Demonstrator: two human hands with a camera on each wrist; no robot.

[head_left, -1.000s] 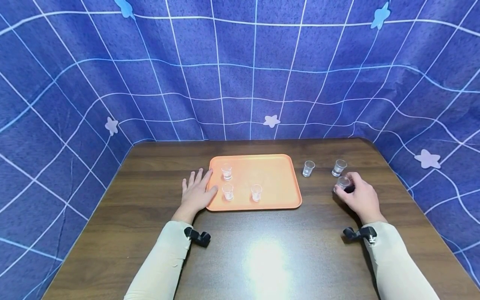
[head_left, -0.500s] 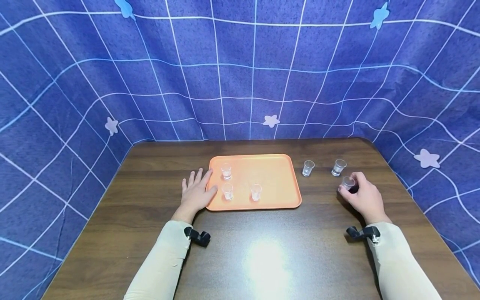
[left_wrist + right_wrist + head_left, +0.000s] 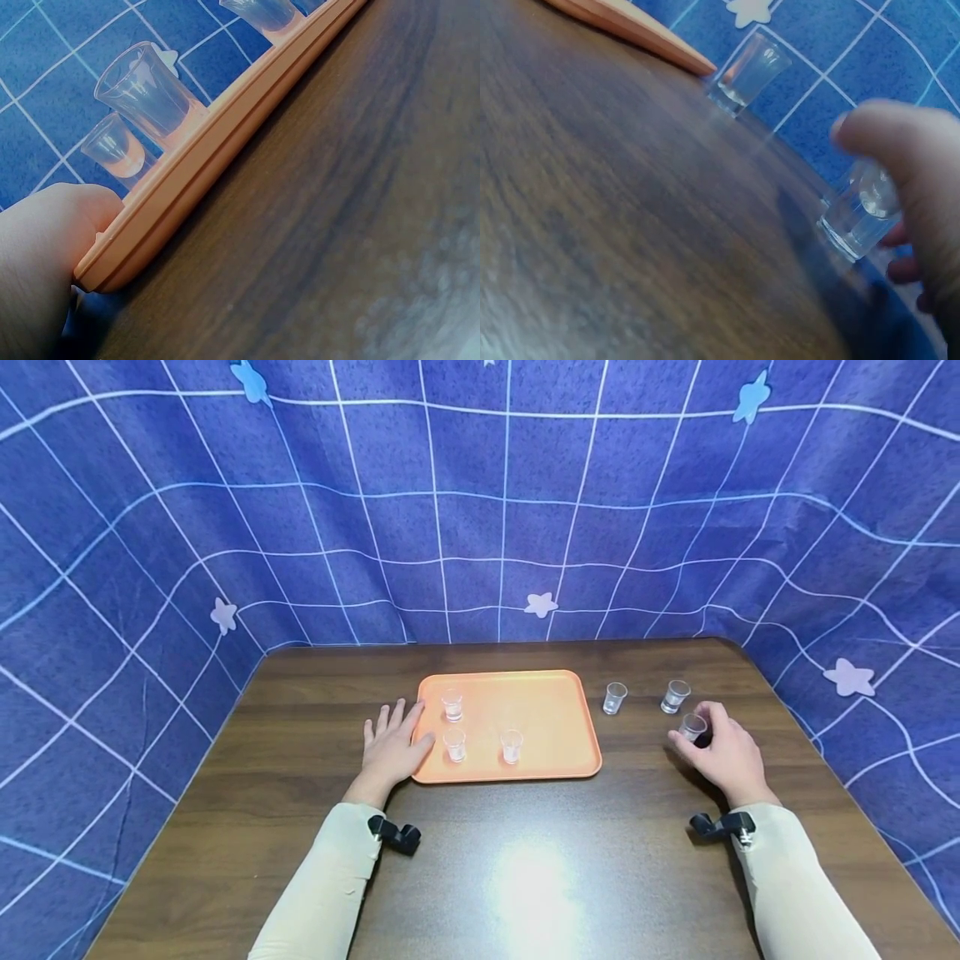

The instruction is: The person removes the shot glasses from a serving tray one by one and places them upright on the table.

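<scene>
My left hand (image 3: pixel 390 750) lies with fingers spread at the left edge of the orange tray (image 3: pixel 555 727), its thumb on the rim. Three clear shot glasses stand on the tray: a rear one (image 3: pixel 452 705), a front left one (image 3: pixel 454 745) and one toward the middle (image 3: pixel 512 746). On the table at the right, my right hand (image 3: pixel 726 756) is around another shot glass (image 3: pixel 693 727). In the right wrist view the thumb (image 3: pixel 877 127) stands off from that upright glass, and the fingers lie behind it, partly hidden.
Two more shot glasses stand on the wooden table (image 3: pixel 300 760) right of the tray: one close to it (image 3: pixel 614 698) and one (image 3: pixel 676 696) behind my right hand. A blue gridded curtain (image 3: pixel 480 527) surrounds the table's back and sides.
The right hand shifted a little to the right with its shot glass, then the thumb came away from the glass. The left hand stayed at the tray's edge.
</scene>
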